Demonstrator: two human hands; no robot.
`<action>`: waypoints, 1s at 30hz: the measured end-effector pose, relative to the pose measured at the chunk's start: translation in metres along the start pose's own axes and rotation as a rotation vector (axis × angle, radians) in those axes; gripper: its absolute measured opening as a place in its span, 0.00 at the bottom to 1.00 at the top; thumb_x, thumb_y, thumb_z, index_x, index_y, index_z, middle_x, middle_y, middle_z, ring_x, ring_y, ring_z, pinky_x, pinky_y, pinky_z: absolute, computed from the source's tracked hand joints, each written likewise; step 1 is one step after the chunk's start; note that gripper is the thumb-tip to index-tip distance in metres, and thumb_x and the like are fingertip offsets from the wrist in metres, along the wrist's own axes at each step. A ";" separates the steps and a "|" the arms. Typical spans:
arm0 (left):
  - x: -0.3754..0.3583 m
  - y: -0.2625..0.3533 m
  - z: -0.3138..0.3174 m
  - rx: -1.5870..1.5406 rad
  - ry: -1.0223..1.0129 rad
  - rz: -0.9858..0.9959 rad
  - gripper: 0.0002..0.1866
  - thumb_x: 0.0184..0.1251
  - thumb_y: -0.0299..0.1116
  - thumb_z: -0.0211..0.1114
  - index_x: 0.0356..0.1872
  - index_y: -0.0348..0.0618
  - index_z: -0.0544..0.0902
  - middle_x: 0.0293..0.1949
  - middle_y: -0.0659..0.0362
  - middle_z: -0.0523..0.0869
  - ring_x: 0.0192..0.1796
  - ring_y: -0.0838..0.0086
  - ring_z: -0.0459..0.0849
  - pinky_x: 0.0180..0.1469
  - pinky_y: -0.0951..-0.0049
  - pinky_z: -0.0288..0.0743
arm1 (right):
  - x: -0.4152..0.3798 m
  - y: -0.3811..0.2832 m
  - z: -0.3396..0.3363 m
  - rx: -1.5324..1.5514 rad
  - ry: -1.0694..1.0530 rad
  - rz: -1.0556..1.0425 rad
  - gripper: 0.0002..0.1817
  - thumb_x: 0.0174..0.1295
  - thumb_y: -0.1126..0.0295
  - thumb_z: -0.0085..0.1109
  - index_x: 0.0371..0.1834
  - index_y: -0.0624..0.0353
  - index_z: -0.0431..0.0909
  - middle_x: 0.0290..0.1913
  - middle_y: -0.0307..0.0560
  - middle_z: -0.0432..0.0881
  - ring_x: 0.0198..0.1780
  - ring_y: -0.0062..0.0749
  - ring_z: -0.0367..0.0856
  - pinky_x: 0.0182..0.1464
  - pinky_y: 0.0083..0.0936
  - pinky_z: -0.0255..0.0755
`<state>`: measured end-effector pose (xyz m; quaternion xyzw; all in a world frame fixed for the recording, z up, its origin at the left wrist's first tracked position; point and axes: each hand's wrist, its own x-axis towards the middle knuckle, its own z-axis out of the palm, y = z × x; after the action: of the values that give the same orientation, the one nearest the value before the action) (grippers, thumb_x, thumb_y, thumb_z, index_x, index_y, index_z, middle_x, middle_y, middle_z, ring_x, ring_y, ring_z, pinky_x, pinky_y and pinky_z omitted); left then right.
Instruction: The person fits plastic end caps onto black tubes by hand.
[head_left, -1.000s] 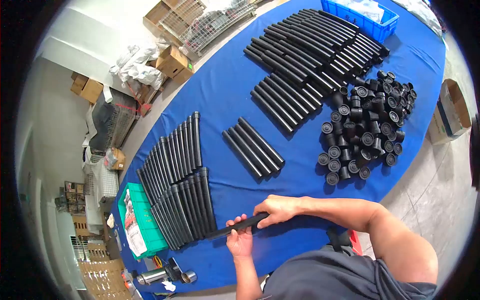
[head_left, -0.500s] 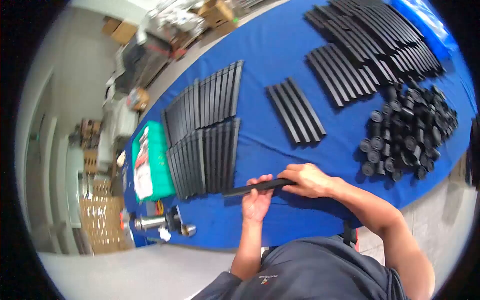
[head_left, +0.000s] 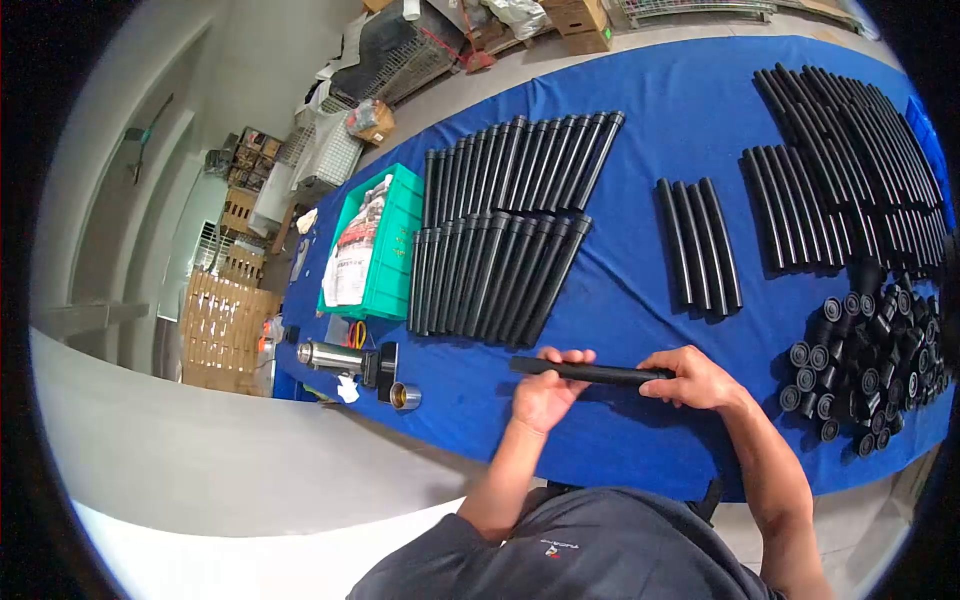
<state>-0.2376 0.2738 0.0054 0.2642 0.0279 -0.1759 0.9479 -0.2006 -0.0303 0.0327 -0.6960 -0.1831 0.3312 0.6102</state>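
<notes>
A black tube (head_left: 605,374) lies nearly level between my hands, above the near part of the blue-covered table. My left hand (head_left: 546,400) is closed round it close to its left end, thumb in front and fingers behind. My right hand (head_left: 700,378) grips the right end, which is partly hidden by the fingers. Beyond my left hand, two rows of black tubes with wider collared ends (head_left: 490,270) lie side by side. Several plain black tubes (head_left: 698,245) are laid out beyond my right hand. Right of that hand is a heap of short black ribbed end pieces (head_left: 865,365).
More plain tubes (head_left: 850,160) cover the far right of the blue cloth (head_left: 640,110). On the left stand a green crate (head_left: 400,240) with printed bags, orange-handled scissors (head_left: 357,333), a metal cylinder device (head_left: 335,358) and a small metal ring (head_left: 405,396).
The camera view has turned, so the table's contents appear shifted. My hands still hold the tube, which now lies more level, and my right hand sits nearer its very end.
</notes>
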 end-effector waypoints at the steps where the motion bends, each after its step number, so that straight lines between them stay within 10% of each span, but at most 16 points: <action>1: -0.005 0.017 0.001 0.055 0.030 0.056 0.14 0.64 0.25 0.73 0.50 0.44 0.82 0.57 0.48 0.87 0.71 0.50 0.78 0.70 0.43 0.77 | 0.000 -0.002 0.001 -0.016 -0.001 -0.008 0.19 0.65 0.62 0.70 0.53 0.64 0.86 0.26 0.45 0.83 0.25 0.26 0.81 0.30 0.30 0.75; 7: -0.027 0.099 0.033 0.999 0.279 0.354 0.14 0.66 0.24 0.71 0.51 0.41 0.82 0.55 0.45 0.88 0.65 0.53 0.83 0.67 0.54 0.79 | -0.002 -0.009 -0.002 -0.178 0.011 -0.117 0.21 0.64 0.61 0.70 0.53 0.66 0.85 0.32 0.56 0.85 0.35 0.40 0.86 0.41 0.37 0.76; 10: -0.016 0.083 0.092 2.049 -0.142 0.288 0.20 0.63 0.33 0.75 0.54 0.40 0.83 0.57 0.50 0.87 0.65 0.56 0.83 0.69 0.54 0.76 | -0.002 -0.006 0.000 -0.227 -0.001 -0.157 0.22 0.64 0.60 0.70 0.53 0.66 0.84 0.35 0.61 0.85 0.37 0.48 0.86 0.43 0.40 0.77; 12: -0.007 0.055 0.105 2.208 -0.395 0.271 0.25 0.60 0.38 0.77 0.57 0.39 0.84 0.59 0.51 0.86 0.66 0.56 0.82 0.69 0.57 0.75 | -0.003 -0.010 -0.001 -0.237 -0.024 -0.157 0.22 0.65 0.60 0.69 0.53 0.66 0.84 0.36 0.63 0.86 0.38 0.51 0.86 0.43 0.40 0.77; 19: 0.006 0.049 0.096 2.223 -0.607 0.204 0.22 0.62 0.32 0.74 0.56 0.38 0.83 0.50 0.50 0.87 0.50 0.54 0.87 0.53 0.60 0.83 | -0.005 -0.023 -0.002 0.006 -0.063 0.056 0.29 0.64 0.60 0.73 0.65 0.64 0.79 0.45 0.58 0.87 0.41 0.39 0.87 0.44 0.37 0.80; 24: 0.038 0.114 0.103 2.130 -0.271 0.380 0.17 0.62 0.28 0.72 0.52 0.37 0.85 0.50 0.47 0.87 0.51 0.51 0.87 0.56 0.60 0.82 | 0.005 0.016 0.003 0.228 0.090 -0.140 0.50 0.60 0.59 0.78 0.80 0.65 0.59 0.63 0.61 0.80 0.48 0.39 0.87 0.50 0.35 0.81; 30: 0.160 0.256 0.043 2.156 0.365 0.697 0.18 0.63 0.32 0.73 0.52 0.34 0.86 0.46 0.47 0.88 0.48 0.53 0.88 0.54 0.58 0.82 | 0.003 0.010 -0.003 0.226 -0.011 -0.063 0.44 0.62 0.68 0.75 0.79 0.65 0.61 0.57 0.59 0.83 0.47 0.35 0.87 0.48 0.31 0.82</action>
<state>-0.0002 0.4054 0.1444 0.9536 -0.0750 0.2046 0.2076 -0.1978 -0.0326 0.0229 -0.6148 -0.1696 0.3341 0.6940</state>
